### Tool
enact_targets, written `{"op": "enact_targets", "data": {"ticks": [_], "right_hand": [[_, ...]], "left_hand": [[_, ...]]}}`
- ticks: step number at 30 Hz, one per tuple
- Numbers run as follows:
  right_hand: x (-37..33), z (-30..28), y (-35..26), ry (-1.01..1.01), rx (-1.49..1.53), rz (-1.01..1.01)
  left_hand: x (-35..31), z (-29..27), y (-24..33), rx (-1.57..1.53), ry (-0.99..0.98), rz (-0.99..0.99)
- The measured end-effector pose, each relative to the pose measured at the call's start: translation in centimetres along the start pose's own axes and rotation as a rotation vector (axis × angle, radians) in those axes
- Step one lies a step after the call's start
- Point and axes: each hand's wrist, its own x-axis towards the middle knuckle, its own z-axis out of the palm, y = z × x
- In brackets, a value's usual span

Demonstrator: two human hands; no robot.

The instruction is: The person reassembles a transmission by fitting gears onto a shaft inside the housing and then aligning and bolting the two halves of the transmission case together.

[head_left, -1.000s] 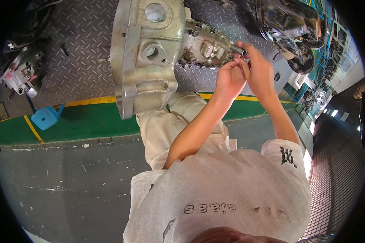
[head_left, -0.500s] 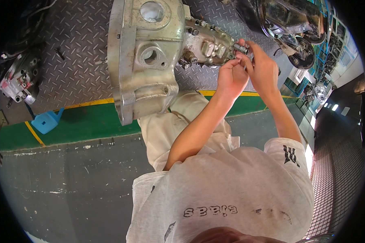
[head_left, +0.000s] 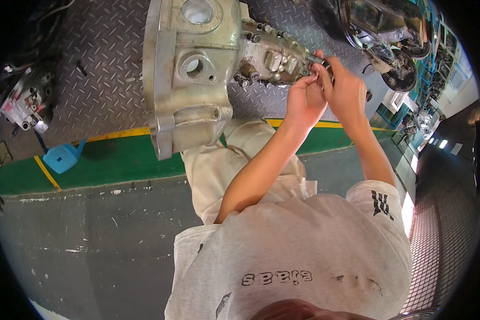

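Note:
A large silvery cast-metal gearbox housing (head_left: 189, 106) stands in front of me, its round flange on the left and two round holes in its wall. From it, a narrower cover (head_left: 272, 58) with bolts along its edges stretches right. At the far right end of this cover my two hands meet. My right hand (head_left: 345, 85) is closed, its fingers around a small grey metal cylinder (head_left: 314, 59), now partly covered by them. My left hand (head_left: 306, 100) is closed in a pinch against the right fingertips; what it pinches, if anything, is hidden.
The housing rests on a diamond-plate metal surface (head_left: 106, 64) with a yellow edge. A dark metal assembly (head_left: 381, 32) stands at the far right, another part (head_left: 29, 104) at the left. A blue plastic container (head_left: 62, 158) sits near the green strip. A small bolt-like piece (head_left: 80, 68) lies on the plate.
My fingers have shifted slightly around the metal cylinder, which now shows less and sits closer to the cover's end. Both hands otherwise stay in nearly the same place.

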Motion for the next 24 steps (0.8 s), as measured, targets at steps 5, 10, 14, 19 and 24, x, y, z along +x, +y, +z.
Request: {"op": "enact_targets", "data": {"ticks": [5,10,14,19,24], "right_hand": [[0.5,1.2,0.8,0.142,0.208,-0.147],[0.9,1.3,1.5,0.077,-0.016,-0.067],[1.0,-0.8,0.2,0.054,0.018,0.021],[0.0,-3.4,-5.1,0.239,0.399,-0.226],[2.7,-2.6,-8.4,0.27,0.222,-0.611]], "left_hand": [[0.0,-0.2,0.3,0.132,0.066,0.018],[-0.2,0.4,-0.5,0.243,0.02,0.098],[-1.3,0.0,0.2,0.369,0.116,0.086],[-7.6,2.9,-0.6,0.682,0.206,0.026],[-10.1,3.7,0.4,0.812,0.223,-0.115]]}}
